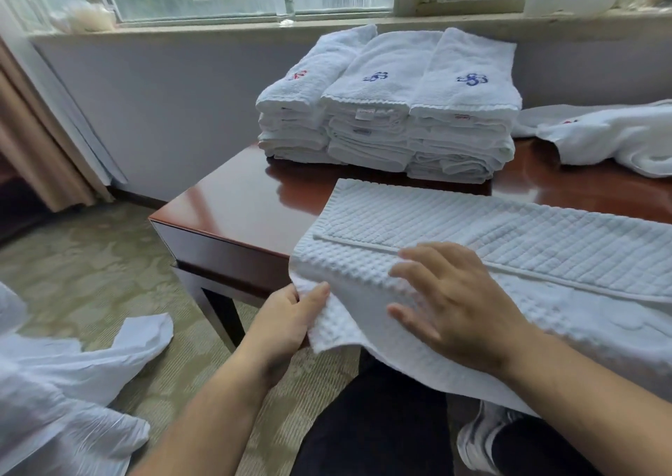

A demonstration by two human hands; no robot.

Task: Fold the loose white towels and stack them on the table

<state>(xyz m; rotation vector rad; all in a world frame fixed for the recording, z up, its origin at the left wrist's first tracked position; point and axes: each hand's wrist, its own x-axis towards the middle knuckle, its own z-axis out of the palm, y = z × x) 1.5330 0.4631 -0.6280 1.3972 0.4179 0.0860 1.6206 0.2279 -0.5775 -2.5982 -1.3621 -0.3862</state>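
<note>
A white waffle-weave cotton towel [509, 228] is lying across the near edge of the glossy dark red wooden table [236, 202], filling the centre and lower right of the frame, with its near edge drooping off the table toward the person's lap; it is already lying doubled, a raised hem band running along its length. The left hand [291, 315], in the lower centre, is pinching the hanging left corner between thumb and fingers; the right hand [458, 304] is lying flat on the cloth just to the right of it, fingers spread and pressing down.

The towel is looking soft, light and limp; it is likely going to sag wherever it is not being held, and the textured weave should be giving good grip rather than sliding. Corners and the hem band are seeming the best places to take hold, since the cloth there should be keeping a straighter edge for the next fold.

In the upper centre, 3 stacks of folded white terry towels with embroidered emblems [385, 111] are sitting side by side, touching; 1 loose crumpled white towel [618, 137] is waiting at the right edge.
</note>
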